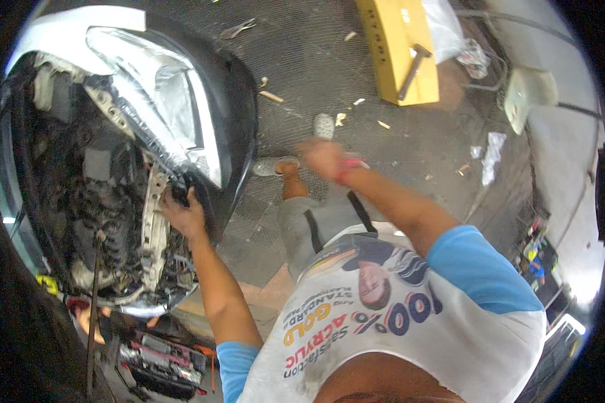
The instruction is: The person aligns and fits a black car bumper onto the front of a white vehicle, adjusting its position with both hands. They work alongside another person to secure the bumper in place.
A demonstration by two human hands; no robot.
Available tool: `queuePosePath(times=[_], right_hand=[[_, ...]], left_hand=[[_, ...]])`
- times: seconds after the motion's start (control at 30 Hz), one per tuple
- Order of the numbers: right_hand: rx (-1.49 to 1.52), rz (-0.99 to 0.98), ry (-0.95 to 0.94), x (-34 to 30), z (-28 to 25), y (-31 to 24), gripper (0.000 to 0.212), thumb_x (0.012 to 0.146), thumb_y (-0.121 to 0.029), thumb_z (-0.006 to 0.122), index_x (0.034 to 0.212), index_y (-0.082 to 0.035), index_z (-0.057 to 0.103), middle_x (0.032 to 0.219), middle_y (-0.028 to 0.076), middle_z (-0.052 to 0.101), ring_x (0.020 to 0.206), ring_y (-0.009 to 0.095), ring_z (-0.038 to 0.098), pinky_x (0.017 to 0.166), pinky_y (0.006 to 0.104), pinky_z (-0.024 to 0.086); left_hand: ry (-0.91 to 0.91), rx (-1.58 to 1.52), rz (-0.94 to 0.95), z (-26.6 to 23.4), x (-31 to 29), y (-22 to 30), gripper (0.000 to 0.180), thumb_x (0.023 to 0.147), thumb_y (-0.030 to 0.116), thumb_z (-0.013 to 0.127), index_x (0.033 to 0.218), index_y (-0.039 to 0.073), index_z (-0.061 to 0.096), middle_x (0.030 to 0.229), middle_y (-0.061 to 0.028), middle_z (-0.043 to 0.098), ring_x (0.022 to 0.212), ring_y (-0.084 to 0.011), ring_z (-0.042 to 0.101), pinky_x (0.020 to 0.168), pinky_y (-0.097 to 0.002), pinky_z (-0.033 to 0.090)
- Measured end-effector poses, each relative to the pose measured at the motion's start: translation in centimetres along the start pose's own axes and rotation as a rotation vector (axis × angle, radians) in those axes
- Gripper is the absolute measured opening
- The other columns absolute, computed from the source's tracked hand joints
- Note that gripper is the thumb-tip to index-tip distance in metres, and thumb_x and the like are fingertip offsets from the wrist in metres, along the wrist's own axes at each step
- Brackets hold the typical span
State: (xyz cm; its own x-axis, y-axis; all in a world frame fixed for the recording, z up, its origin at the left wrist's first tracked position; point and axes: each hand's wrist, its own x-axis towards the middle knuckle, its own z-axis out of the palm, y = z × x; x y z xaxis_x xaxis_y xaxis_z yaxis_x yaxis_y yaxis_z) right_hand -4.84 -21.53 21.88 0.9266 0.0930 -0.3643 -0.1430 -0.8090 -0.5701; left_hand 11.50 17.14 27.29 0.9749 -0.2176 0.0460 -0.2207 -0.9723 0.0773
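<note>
My left hand [181, 213] reaches into the front of a car with its bonnet up. Its fingers grip a dark part at the lower edge of the headlight [165, 101], next to a pale bracket [154, 228]. What exactly the fingers hold is hidden by the hand. My right hand [321, 158] hangs blurred over the floor in front of me, above my feet in grey shoes [275, 166]. It seems to hold nothing, and a red band sits at its wrist. The black bumper [238, 114] curves around the headlight.
A yellow box-shaped stand [396, 47] with a hammer [413, 67] on it lies on the grey floor ahead. Scraps of paper and wood litter the floor. An open tool case [161, 363] sits low at the left. Engine-bay parts [87, 201] fill the left side.
</note>
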Motion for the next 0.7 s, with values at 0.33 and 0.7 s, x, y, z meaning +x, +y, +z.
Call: queuePosePath(times=[0.33, 0.7], right_hand=[[-0.193, 0.935, -0.447, -31.8, -11.0, 26.7, 0.045, 0.087, -0.023, 0.075, 0.125, -0.004, 0.062, 0.122, 0.023, 0.067, 0.118, 0.04, 0.063, 0.1, 0.0451, 0.051], [0.334, 0.652, -0.058, -10.9, -6.2, 17.4, 0.051, 0.092, -0.039, 0.07, 0.128, -0.002, 0.063, 0.114, 0.022, 0.071, 0.105, 0.037, 0.07, 0.09, 0.043, 0.055]], left_hand=[[-0.151, 0.083, -0.101, -1.5, 0.2, 1.8, 0.078, 0.094, 0.052, 0.063, 0.132, -0.014, 0.045, 0.13, -0.0353, 0.047, 0.13, -0.0557, 0.04, 0.117, -0.0611, 0.027], [-0.202, -0.004, -0.135, -3.2, 1.5, 3.9, 0.062, 0.092, 0.029, 0.07, 0.129, -0.013, 0.045, 0.132, -0.0349, 0.043, 0.128, -0.0567, 0.039, 0.114, -0.0607, 0.031]])
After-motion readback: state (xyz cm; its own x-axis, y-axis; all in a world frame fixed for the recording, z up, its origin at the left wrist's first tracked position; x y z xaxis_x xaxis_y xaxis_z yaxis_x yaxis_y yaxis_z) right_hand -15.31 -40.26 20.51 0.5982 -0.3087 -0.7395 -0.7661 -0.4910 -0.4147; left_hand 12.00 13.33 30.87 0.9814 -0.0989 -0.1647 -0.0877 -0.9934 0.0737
